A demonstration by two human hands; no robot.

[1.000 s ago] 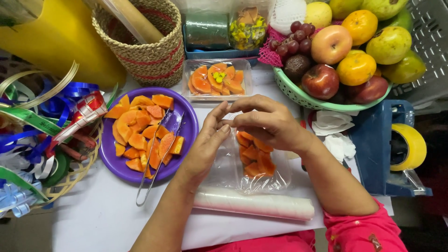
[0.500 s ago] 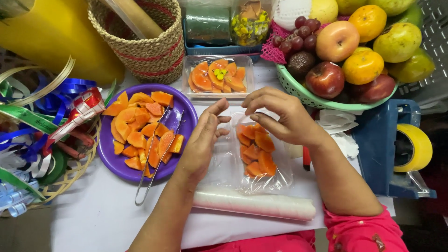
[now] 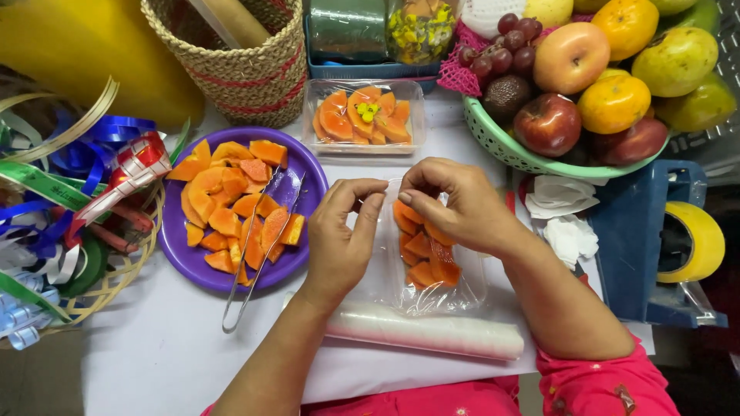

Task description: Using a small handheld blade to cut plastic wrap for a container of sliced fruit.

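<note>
Clear tray (image 3: 432,262) of papaya, long axis running away from the person, both hands' fingers (image 3: 370,202) pinching its film.

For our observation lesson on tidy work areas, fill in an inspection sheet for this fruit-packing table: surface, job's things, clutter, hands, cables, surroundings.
Surface: white table covering, bare patches near the front edge.
Job's things: clear tray of papaya pieces under cling film; film roll lying in front of it.
Clutter: purple plate of papaya slices with metal tongs across it; second packed tray; ribbons in a shallow basket.
Hands: left hand and right hand pinch the film at the tray's far edge.
Cables: nothing seen.
Surroundings: green fruit bowl, woven basket, blue tape dispenser.
</note>
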